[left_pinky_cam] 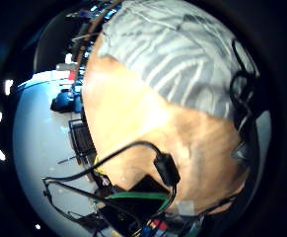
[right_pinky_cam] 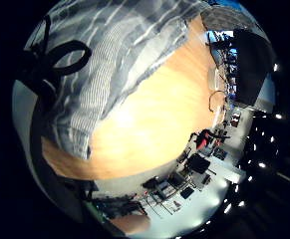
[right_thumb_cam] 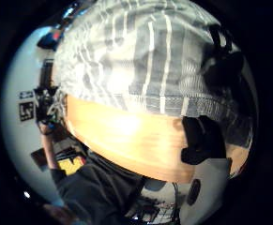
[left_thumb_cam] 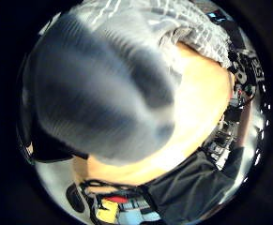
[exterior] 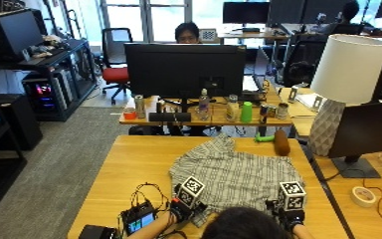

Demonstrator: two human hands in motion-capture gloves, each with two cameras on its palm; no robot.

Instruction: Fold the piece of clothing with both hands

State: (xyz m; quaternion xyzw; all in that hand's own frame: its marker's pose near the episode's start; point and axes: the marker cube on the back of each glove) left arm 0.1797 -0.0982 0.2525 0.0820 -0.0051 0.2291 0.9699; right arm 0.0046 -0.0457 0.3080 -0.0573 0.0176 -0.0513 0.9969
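Your left hand (exterior: pixel 180 209) and right hand (exterior: pixel 289 213) sit at the near hem of the grey-and-white striped shirt (exterior: pixel 234 174), each at one corner, but whether their fingers pinch the cloth cannot be told. The shirt lies spread on the light wooden table (exterior: pixel 138 162), with one sleeve reaching toward the far edge. Beyond it, on the table's far right part, lies a brown cylindrical roller (exterior: pixel 282 142).

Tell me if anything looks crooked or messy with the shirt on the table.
The gray striped shirt lies askew on the wooden table: its far end is bunched into a rumpled point rather than flat. Nothing looks spilled or damaged.
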